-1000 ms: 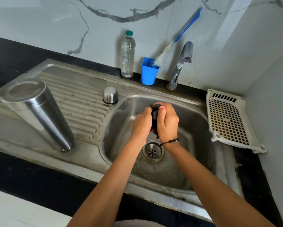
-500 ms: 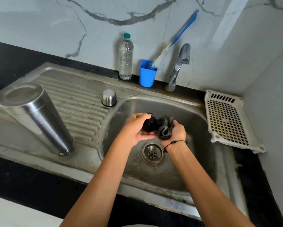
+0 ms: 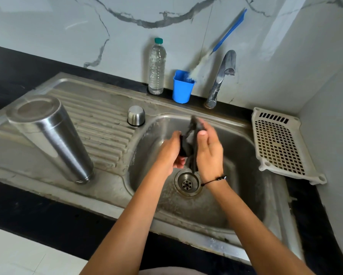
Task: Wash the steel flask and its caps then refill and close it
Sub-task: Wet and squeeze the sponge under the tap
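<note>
Over the round steel drain (image 3: 187, 183) of the steel sink (image 3: 244, 195): left hand (image 3: 167, 155) closed around small black inner cap (image 3: 185, 145), right hand (image 3: 209, 153) pressing dark scrubbing pad (image 3: 195, 133) against it. Wet grip, so likely to slip and drop into the basin. Farther left on the ribbed drainboard: tall steel flask (image 3: 49, 135) inverted, domed steel outer cap (image 3: 136, 116). Behind on the counter (image 3: 28, 70): clear plastic water bottle (image 3: 156, 66), tap (image 3: 222, 76).
</note>
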Action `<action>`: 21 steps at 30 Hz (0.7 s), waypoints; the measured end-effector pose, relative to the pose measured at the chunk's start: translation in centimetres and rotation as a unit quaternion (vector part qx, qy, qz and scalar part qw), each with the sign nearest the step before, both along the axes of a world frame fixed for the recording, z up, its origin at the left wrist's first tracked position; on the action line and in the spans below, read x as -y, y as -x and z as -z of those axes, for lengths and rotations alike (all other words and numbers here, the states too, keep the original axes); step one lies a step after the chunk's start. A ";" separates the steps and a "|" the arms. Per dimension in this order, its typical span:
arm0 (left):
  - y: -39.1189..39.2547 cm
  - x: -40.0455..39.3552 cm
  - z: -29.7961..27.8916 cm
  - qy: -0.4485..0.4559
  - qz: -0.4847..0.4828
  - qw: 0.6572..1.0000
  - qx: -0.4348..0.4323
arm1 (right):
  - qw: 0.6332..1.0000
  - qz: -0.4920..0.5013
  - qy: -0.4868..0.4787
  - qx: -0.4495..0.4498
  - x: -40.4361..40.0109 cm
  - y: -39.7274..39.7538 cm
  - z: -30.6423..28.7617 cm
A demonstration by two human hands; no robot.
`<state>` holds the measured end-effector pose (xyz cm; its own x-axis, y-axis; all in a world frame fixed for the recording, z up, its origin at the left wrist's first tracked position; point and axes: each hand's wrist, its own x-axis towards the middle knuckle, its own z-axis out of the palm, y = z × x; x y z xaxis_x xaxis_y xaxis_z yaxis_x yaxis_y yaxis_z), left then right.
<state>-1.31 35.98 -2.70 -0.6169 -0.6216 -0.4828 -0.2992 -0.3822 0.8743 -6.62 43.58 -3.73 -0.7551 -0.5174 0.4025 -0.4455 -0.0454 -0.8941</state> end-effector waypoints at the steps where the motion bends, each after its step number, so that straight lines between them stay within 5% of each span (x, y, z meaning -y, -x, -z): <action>1: 0.0 0.0 0.2 -0.008 -0.013 1.000 -0.027 | 0.992 -0.036 -0.059 -0.105 -0.2 -0.1 0.4; 3: -0.3 0.1 0.2 -0.022 -0.024 0.997 -0.065 | 0.944 -0.095 -0.161 -0.270 -0.8 0.1 1.2; 6: -0.6 0.6 0.3 -0.020 -0.010 0.997 -0.075 | 0.867 -0.138 -0.258 -0.402 -1.6 1.0 0.9; 11: -0.9 0.0 1.0 -0.132 -0.058 0.982 -0.123 | 0.767 -0.033 -0.354 -0.534 -1.0 -0.2 -0.9; 16: -0.4 -0.2 0.3 -0.009 -0.090 0.992 -0.083 | 0.737 0.052 -0.402 -0.540 0.4 -0.2 -0.9; 21: -0.4 0.6 0.2 0.209 -0.041 0.977 -0.015 | 0.804 -0.039 -0.470 -0.363 1.3 0.1 -3.6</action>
